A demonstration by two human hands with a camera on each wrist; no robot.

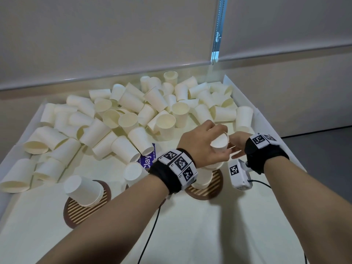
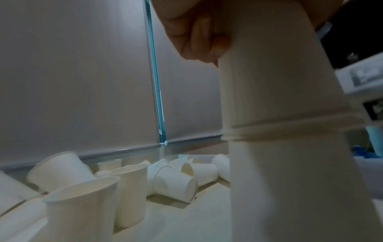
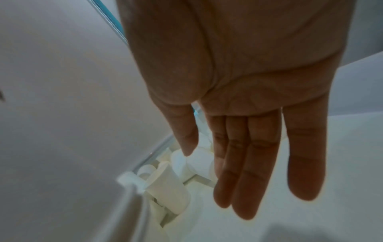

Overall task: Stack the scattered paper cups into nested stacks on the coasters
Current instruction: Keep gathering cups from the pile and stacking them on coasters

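My left hand (image 1: 224,143) grips an upside-down white paper cup (image 1: 219,144) from above, over the cup stack (image 1: 203,178) on the right coaster (image 1: 216,187). In the left wrist view, curled fingers (image 2: 196,41) hold the top of this tall nested column (image 2: 279,106). My right hand (image 1: 235,149) is open just right of the cup, with straight fingers (image 3: 248,163) that hold nothing. A second stack (image 1: 83,189) stands on the left coaster (image 1: 83,208). A third stack (image 1: 133,173) stands between them; my left forearm hides its base. Many scattered cups (image 1: 133,115) lie piled behind.
The cream surface has raised white edges (image 1: 245,96) at left, right and back, under a grey wall. A blue label (image 1: 148,161) lies under cups near the middle stack. A black cable (image 1: 150,235) hangs from my left wrist. Bare surface lies in front of the coasters.
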